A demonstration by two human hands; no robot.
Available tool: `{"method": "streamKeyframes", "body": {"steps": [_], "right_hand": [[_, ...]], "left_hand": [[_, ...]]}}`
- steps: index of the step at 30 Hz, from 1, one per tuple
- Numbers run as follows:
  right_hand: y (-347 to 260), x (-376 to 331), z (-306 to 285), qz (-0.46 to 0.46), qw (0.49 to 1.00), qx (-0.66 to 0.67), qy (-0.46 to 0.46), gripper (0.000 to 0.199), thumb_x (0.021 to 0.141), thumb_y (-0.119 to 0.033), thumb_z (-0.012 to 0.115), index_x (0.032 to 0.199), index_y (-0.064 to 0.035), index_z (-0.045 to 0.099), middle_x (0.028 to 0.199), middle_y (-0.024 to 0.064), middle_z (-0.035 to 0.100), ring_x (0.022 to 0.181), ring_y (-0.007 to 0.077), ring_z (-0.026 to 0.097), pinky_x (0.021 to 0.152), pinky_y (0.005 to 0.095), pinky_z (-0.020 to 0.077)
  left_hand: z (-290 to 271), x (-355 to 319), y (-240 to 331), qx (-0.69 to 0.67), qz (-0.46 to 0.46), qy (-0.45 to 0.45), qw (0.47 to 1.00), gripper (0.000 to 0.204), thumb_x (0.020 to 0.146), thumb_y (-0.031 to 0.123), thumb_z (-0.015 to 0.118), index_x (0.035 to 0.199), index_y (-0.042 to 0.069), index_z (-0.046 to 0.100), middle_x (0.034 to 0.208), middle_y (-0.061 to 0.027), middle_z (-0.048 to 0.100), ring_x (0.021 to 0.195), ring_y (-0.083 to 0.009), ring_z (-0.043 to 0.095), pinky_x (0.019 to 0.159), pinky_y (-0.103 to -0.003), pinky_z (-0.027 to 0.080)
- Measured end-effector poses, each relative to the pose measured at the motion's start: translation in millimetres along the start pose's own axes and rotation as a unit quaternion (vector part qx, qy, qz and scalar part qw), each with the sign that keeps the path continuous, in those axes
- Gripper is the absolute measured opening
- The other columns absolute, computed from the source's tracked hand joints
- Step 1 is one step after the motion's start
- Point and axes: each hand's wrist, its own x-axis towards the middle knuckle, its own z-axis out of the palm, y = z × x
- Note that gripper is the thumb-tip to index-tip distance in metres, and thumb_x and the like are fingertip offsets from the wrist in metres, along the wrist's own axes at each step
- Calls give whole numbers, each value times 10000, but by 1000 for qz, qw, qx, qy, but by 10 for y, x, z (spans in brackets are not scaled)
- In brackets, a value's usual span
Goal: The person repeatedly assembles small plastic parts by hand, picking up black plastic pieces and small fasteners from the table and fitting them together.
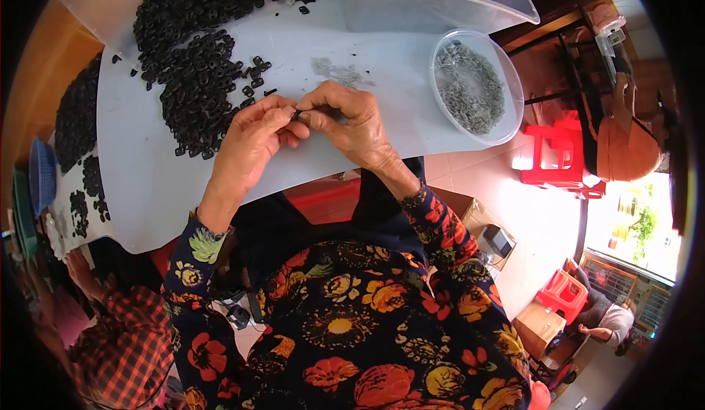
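Pinched between both sets of fingertips: one small black plastic part [295, 115], held just above the white work board [396, 72]. Left hand [253, 134] and right hand [352, 120] meet on it, fingers closed. Heap of black parts [194, 65] lies left; round clear tub [507, 127] of small grey metal pieces [470, 87] sits right.

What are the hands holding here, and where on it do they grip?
A small black plastic part, pinched between the fingertips of the left hand and right hand. It is too small and covered to tell which part of it they grip.
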Motion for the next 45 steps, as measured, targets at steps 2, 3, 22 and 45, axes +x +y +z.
{"method": "streamKeyframes", "body": {"steps": [2,3,22,45], "right_hand": [[-9,9,0,-5,1000,0,0,119,805,26,658,922,11,667,805,59,641,745,101,588,668,246,482],[-11,12,1,-11,1000,1,0,138,802,31,658,937,7,678,811,62,641,758,106,587,677,248,480],[75,-13,36,37,997,56,34,83,827,-22,641,895,25,631,761,76,674,709,110,646,658,253,517],[18,633,-477,-112,897,-427,-17,68,772,-61,592,752,1,612,766,191,621,685,398,596,633,450,491]], "left_hand": [[-65,25,-21,-49,-28,-26,998,133,919,126,552,964,7,589,861,-34,602,788,-134,583,720,-272,439],[-69,22,-31,-49,-28,-26,998,133,919,126,552,964,7,589,861,-34,602,788,-134,583,720,-272,439],[81,-48,-93,268,148,51,951,155,897,81,589,1021,-12,580,831,20,581,744,-58,512,695,-205,440],[172,-46,-290,147,127,83,977,93,869,64,534,910,1,589,711,10,577,670,-44,527,615,-194,408]]}}
